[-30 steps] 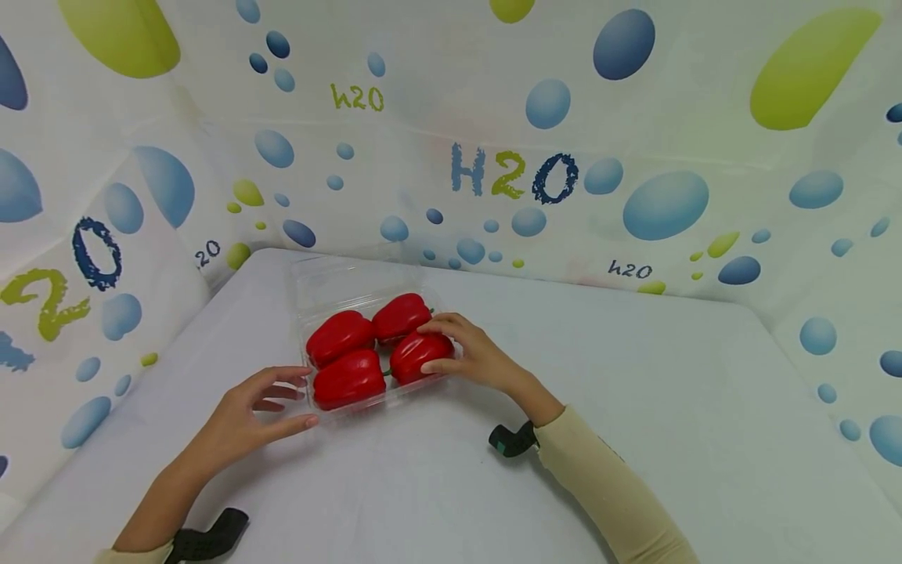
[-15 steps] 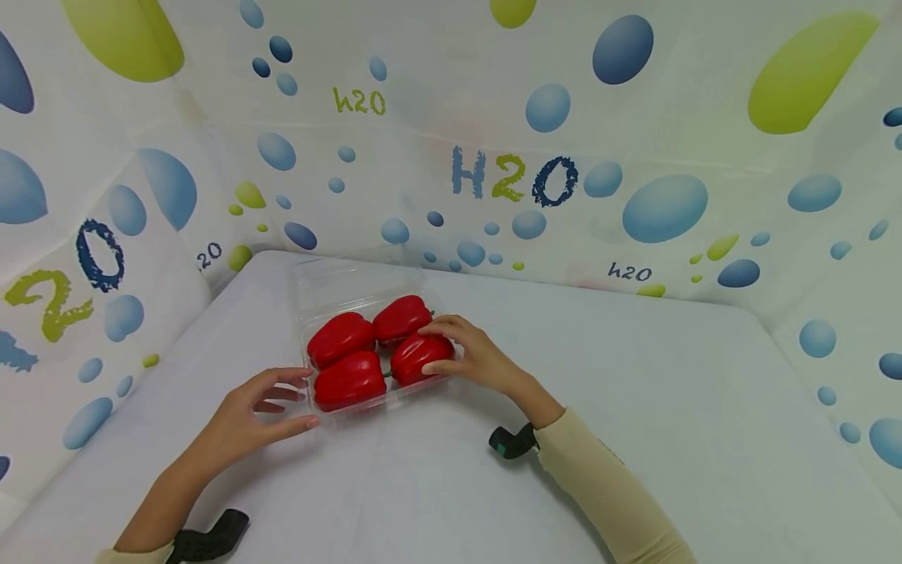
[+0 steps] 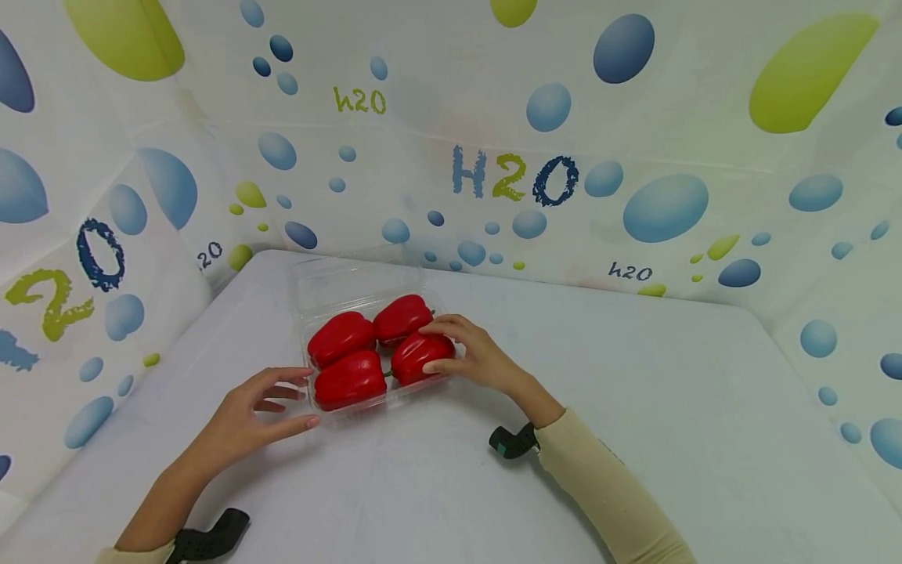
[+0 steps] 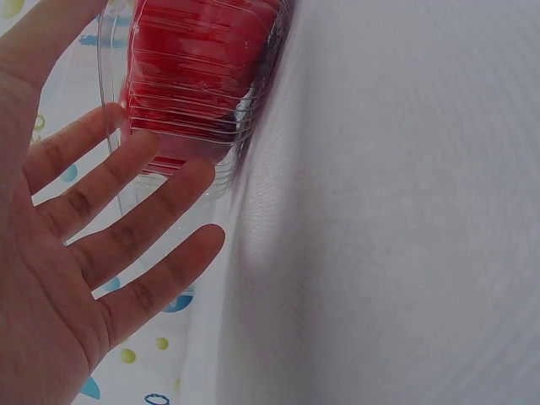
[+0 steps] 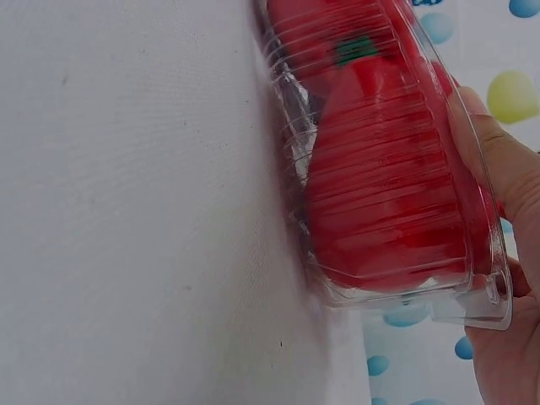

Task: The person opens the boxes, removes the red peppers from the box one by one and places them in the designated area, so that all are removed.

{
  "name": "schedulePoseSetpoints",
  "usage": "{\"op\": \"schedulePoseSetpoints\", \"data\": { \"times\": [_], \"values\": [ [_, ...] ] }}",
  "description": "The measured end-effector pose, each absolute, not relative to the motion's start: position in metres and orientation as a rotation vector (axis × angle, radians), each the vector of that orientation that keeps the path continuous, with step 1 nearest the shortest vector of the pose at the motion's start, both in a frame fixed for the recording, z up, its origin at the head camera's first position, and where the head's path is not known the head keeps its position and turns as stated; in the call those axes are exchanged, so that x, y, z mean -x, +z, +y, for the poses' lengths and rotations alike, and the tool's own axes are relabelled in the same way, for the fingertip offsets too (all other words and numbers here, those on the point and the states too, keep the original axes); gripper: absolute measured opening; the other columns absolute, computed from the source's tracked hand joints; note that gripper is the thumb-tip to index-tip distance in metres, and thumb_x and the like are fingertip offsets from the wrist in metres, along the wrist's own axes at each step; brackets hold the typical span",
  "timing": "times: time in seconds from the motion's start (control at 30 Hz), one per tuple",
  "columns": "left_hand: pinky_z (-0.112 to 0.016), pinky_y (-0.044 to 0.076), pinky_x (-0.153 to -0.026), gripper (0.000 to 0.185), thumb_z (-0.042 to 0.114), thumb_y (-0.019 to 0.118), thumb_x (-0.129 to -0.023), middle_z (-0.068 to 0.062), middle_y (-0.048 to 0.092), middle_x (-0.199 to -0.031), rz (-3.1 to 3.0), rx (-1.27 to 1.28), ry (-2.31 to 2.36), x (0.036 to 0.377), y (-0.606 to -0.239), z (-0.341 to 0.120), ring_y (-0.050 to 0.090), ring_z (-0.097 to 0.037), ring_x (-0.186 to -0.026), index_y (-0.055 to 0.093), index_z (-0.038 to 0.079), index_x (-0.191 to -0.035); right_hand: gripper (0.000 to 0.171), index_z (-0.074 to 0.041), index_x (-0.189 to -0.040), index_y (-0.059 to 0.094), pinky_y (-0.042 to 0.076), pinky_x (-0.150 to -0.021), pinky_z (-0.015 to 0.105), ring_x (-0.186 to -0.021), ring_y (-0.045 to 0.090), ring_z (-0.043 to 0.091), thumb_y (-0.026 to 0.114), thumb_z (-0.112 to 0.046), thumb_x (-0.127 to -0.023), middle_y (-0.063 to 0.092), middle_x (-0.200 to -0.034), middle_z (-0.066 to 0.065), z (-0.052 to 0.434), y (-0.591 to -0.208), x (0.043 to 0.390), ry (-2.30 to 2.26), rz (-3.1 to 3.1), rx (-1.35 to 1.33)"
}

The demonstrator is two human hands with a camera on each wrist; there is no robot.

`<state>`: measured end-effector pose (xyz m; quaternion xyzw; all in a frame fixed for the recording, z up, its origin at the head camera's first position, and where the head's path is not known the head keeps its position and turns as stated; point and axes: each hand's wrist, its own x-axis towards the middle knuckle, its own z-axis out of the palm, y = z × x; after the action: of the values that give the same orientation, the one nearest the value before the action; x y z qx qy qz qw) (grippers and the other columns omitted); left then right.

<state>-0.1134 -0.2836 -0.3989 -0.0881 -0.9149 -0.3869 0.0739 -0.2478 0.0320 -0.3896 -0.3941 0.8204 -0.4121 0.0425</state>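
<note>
1 clr. plastic tray (image 3: 395,399), ribbed walls, on white table (image 3: 634,392), L of ctr., toward far L corner & far edge. Clr. lid (image 3: 352,282) open, lying back from tray's far edge.

Contents, 2 x 2, all red & glossy:
- Far-L pepper (image 3: 341,339): tray's far L corner.
- Far-R pepper (image 3: 400,317): far R corner, beside far-L pepper.
- Near-L pepper (image 3: 350,381): near L corner.
- Near-R pepper (image 3: 412,356): near R corner, partly covered by fingers.
Also 1 grn. stem (image 3: 387,374) betw. the 2 near ones; which bears it, can't tell.

R hand (image 3: 486,356): reaches in over tray's R edge, gripping near-R pepper; thumb on near side, fingers on far side.

L hand (image 3: 247,411): off tray's L edge, holding nothing; fingers spread, thumb apart, close to tray's near L corner. Contact w/ tray wall: can't tell.

Misc.: R sleeve (image 3: 613,493), beige, crosses table's near edge; 2 blk. wrist devices (image 3: 211,536), 1 per arm. Backdrop (image 3: 451,78) behind table's far edge: wht. w/ blue & grn. drops, "H2O" lettering.
</note>
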Motion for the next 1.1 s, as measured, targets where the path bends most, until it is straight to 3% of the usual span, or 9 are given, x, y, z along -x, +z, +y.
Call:
{"op": "schedulePoseSetpoints", "data": {
  "times": [0.73,1.0,1.1],
  "values": [
    [-0.019,0.052,-0.073,0.058,0.028,0.079,-0.073,-0.006,0.058,-0.119,-2.740,0.272,-1.187,0.1130,-0.3987,-0.2849,0.062,-0.021,-0.097,0.053,0.016,-0.124,0.053,-0.016,-0.127,0.054,0.049,-0.085,0.033,-0.117,0.046,0.018,0.074,-0.023,-0.079,0.051,-0.129,0.005,0.0337,-0.3917,0.2514,-1.345,2.488,1.234],
    [-0.018,0.052,-0.074,0.057,0.025,0.080,-0.072,-0.004,0.060,-0.117,-2.709,0.309,-1.167,0.1142,-0.3995,-0.2858,0.060,-0.003,-0.094,0.055,0.017,-0.123,0.052,-0.015,-0.127,0.054,0.048,-0.087,0.036,-0.118,0.046,0.019,0.074,-0.022,-0.079,0.051,-0.130,0.005,0.0345,-0.3925,0.2512,-1.355,2.488,1.230],
    [-0.018,0.052,-0.074,0.057,0.025,0.080,-0.072,-0.003,0.060,-0.117,-2.706,0.314,-1.162,0.1143,-0.4000,-0.2860,0.060,-0.002,-0.094,0.055,0.017,-0.123,0.052,-0.015,-0.127,0.054,0.048,-0.086,0.035,-0.118,0.046,0.019,0.074,-0.022,-0.079,0.051,-0.130,0.006,0.0343,-0.3926,0.2508,-1.354,2.492,1.228]
  ]
}}
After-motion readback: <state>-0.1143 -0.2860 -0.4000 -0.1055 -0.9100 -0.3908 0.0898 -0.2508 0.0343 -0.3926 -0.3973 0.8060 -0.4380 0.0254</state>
